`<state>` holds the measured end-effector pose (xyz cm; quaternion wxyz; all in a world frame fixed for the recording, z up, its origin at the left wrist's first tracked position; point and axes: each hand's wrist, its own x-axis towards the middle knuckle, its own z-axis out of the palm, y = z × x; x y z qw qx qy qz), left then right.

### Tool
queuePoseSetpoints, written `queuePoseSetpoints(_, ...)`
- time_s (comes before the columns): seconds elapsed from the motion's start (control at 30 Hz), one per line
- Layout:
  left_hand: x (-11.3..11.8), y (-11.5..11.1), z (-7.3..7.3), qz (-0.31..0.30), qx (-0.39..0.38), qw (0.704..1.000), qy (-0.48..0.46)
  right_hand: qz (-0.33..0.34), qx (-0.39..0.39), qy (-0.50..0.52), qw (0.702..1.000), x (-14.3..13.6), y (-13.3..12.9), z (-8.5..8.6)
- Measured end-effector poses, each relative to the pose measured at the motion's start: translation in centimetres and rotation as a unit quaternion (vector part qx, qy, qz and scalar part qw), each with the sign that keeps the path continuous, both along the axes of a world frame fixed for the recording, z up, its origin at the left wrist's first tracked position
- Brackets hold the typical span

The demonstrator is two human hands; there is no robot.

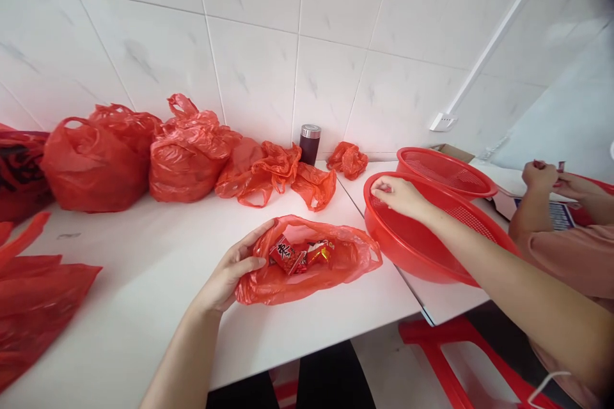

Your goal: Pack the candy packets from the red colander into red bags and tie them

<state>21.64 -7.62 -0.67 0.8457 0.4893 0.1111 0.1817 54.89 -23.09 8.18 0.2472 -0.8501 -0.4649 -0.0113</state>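
My left hand (235,268) grips the left edge of an open red plastic bag (288,291), thumb inside the rim. Several small shiny red packets (288,255) lie in the bag, one with a gold patch. My right hand (393,195) is over the left rim of a large red plastic basket (398,243) with perforated sides. Its fingers are curled together, and whatever they may hold is too small to make out. The basket stands just right of the bag; no contents show in its visible part.
Full red bags (100,166) and crumpled ones (314,185) line the wall, beside a dark flask (309,144). A second red basket (446,172) stands behind the first. At the right, another person's hands (542,176) hold small items. A red stool (436,358) is below the table.
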Motion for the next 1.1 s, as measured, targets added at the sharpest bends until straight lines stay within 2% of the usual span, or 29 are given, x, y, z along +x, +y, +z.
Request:
queuePoseSetpoints(0.03,-0.2,0.1,0.2,0.006,-0.001,1.000,-0.004,0.006,0.002,0.001,1.000,-0.7,-0.5,-0.5)
queuePoseSetpoints(0.1,-0.9,0.3,0.5,0.037,0.000,0.999,-0.015,0.049,0.020,-0.001,0.999,-3.9,-1.5,-1.5)
queuePoseSetpoints(0.17,-1.5,0.7,0.8,0.088,0.007,0.996,-0.019,0.146,0.019,0.022,0.989,-8.6,-2.3,-2.6)
queuePoseSetpoints(0.2,-1.8,0.9,0.9,0.113,0.010,0.993,-0.014,0.198,-0.008,0.058,0.978,-11.0,-2.7,-3.1)
queuePoseSetpoints(0.27,-1.9,1.1,0.9,0.143,0.010,0.990,-0.001,0.342,-0.094,0.141,0.924,-14.8,-3.1,-3.9)
queuePoseSetpoints(0.3,-1.8,1.1,0.8,0.142,0.005,0.990,0.005,0.390,-0.106,0.171,0.898,-15.8,-3.0,-4.2)
queuePoseSetpoints(0.33,-1.7,1.0,0.7,0.137,-0.002,0.991,0.008,0.411,-0.097,0.185,0.887,-16.2,-2.9,-4.6)
queuePoseSetpoints(0.37,-1.5,1.0,0.6,0.130,-0.008,0.992,0.009,0.398,-0.069,0.180,0.897,-16.0,-2.6,-5.0)
queuePoseSetpoints(0.4,-1.4,0.9,0.5,0.124,-0.014,0.992,0.008,0.351,-0.037,0.156,0.923,-15.3,-2.3,-5.5)
queuePoseSetpoints(0.47,-1.1,0.9,0.3,0.118,-0.021,0.993,0.006,0.201,-0.020,0.070,0.977,-12.9,-1.5,-6.8)
queuePoseSetpoints(0.53,-1.1,0.9,0.3,0.121,-0.023,0.992,0.000,0.088,-0.074,0.004,0.993,-10.3,-0.9,-8.4)
queuePoseSetpoints(0.6,-1.1,0.9,0.2,0.120,-0.025,0.992,-0.010,0.048,-0.114,-0.012,0.992,-8.5,-0.6,-9.8)
queuePoseSetpoints(0.7,-1.2,0.9,0.2,0.116,-0.022,0.993,-0.027,0.065,-0.111,0.004,0.992,-7.6,-0.4,-10.2)
queuePoseSetpoints(0.8,-1.1,0.8,0.2,0.103,-0.014,0.994,-0.036,0.093,0.002,0.040,0.995,-9.2,-0.1,-8.0)
queuePoseSetpoints(0.87,-1.1,0.8,0.1,0.098,-0.016,0.994,-0.037,0.143,0.094,0.099,0.980,-11.6,0.3,-6.0)
queuePoseSetpoints(0.9,-1.1,0.8,0.1,0.097,-0.017,0.994,-0.036,0.185,0.106,0.140,0.967,-13.2,0.5,-5.3)
queuePoseSetpoints(0.97,-1.1,0.8,0.1,0.097,-0.012,0.995,-0.031,0.270,0.074,0.204,0.938,-16.5,1.3,-4.8)
queuePoseSetpoints(1.0,-1.2,0.9,0.1,0.098,-0.006,0.995,-0.029,0.300,0.049,0.202,0.931,-18.0,1.7,-5.1)
queuePoseSetpoints(1.03,-1.2,1.0,0.1,0.098,-0.001,0.995,-0.028,0.315,0.026,0.173,0.933,-19.1,2.2,-5.5)
queuePoseSetpoints(1.1,-1.4,1.1,0.2,0.100,0.002,0.994,-0.036,0.310,-0.033,0.054,0.949,-20.3,3.1,-6.5)
